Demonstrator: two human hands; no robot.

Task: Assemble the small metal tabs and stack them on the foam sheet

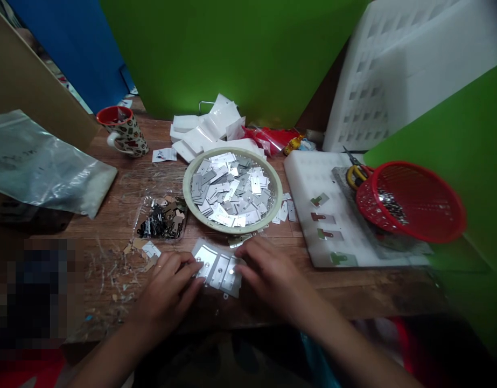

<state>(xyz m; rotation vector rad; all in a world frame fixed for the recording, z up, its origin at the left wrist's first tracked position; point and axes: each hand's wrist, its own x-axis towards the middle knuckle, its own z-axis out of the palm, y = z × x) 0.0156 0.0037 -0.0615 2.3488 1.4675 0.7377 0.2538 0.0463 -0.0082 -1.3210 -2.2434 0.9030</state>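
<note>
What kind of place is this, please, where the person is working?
Probably a small home workshop for hand assembly: a wooden table, a bowl full of small metal plates, a red basket of parts, and a household mug.

Low in the frame, a row of small silver metal plates (218, 268) is pressed flat on the wooden table (119, 188) between the left hand (167, 291) and the right hand (272, 277), fingertips resting on the ends of the row. Just above, at centre, a round pale bowl (232, 189) is heaped with similar plates. A pile of dark metal clips (161, 218) lies to its left. A patterned mug (123, 130) is seen at upper left, and a red mesh basket (413, 200) on a white foam board (313, 178) at right.
</note>
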